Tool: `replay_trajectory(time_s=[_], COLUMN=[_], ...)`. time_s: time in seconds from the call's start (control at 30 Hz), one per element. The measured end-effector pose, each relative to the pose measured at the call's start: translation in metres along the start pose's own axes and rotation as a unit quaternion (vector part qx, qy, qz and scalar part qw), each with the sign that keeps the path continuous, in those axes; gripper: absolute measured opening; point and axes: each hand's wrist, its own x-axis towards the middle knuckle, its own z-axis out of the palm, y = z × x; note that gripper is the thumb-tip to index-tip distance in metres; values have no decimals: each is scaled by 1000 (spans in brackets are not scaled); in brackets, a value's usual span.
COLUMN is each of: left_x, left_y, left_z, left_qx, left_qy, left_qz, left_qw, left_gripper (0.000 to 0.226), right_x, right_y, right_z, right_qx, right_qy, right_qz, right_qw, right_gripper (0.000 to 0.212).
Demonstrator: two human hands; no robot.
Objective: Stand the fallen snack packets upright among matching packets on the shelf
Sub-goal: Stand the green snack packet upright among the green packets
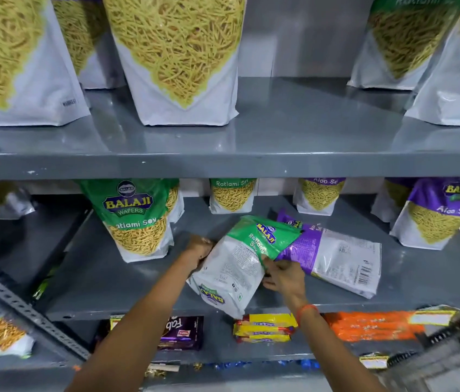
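A green-and-white Ratlami Sev packet [240, 261] is tilted back-side up over the middle shelf [110, 278], its bottom end past the front edge. My left hand [199, 250] grips its left side and my right hand [282, 275] pinches its right edge. Beside it a purple Aloo Sev packet [333, 258] lies flat, back up, partly under the green one. Upright green Ratlami Sev packets stand at the left [135, 219] and behind [233, 195]. Purple Aloo Sev packets stand upright at the right [435, 213] and at the back [319, 195].
Large sev bags [178, 58] stand on the upper shelf [279, 165]. Below are biscuit packs: a purple box [183, 332], yellow packs [264, 331] and orange packs [370, 325]. A perforated metal upright [19, 306] runs diagonally at the left.
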Motion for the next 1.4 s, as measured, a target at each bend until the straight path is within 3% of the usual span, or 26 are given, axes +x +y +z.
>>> replay_trajectory(time_s=[0.1, 0.23, 0.3, 0.33, 0.43, 0.57, 0.63, 0.7, 0.83, 0.9, 1.0, 1.1, 1.23, 1.4], left_x=[0, -3, -2, -1, 0, 1, 2, 4, -4, -15, -32, -35, -27, -23], left_y=[-5, -8, -8, -9, -7, 9, 10, 6, -9, -18, -22, -19, -22, -13], left_z=[2, 4, 3, 2, 0, 3, 9, 15, 34, 51, 79, 83, 74, 82], left_qx=[-51, -98, -132, -146, -190, -235, -228, -215, -241, -229, -163, -161, -115, -72], left_qy=[1, 16, 26, 39, 85, 146, 160, 162, 197, 229, 172, 136, 114, 185], left_qz=[-18, -31, -22, -12, 46, 151, 185, 196, 178, 175, 218, 203, 214, 170], left_qw=[999, 995, 991, 988, 977, 949, 942, 943, 933, 930, 947, 956, 963, 965], left_gripper=[40, 35, 18, 11, 20, 11, 10, 13, 23, 23, 38, 67, 68, 83], right_x=[2, 4, 5, 6, 13, 32, 46, 57, 69, 74, 73, 73, 65, 57], right_y=[-6, -10, -12, -14, -30, -64, -70, -69, -64, -75, -89, -82, -60, -55], right_z=[-2, 1, 2, 2, 2, 10, 13, 16, 18, 17, 18, 19, 20, 16], right_qx=[-95, -49, -34, -46, -159, -161, -133, -104, -75, -33, 1, -18, -17, -3], right_qy=[-52, -59, -42, -28, 20, 36, 19, -1, -34, -50, -79, -96, -125, -144], right_qz=[19, 22, -1, -26, -141, -276, -308, -305, -266, -204, -124, -113, -116, -156], right_qw=[994, 997, 999, 998, 977, 947, 942, 947, 961, 977, 989, 989, 985, 977], right_gripper=[30, 17, 19, 23, 33, 33, 21, 7, 19, 22, 33, 44, 53, 54])
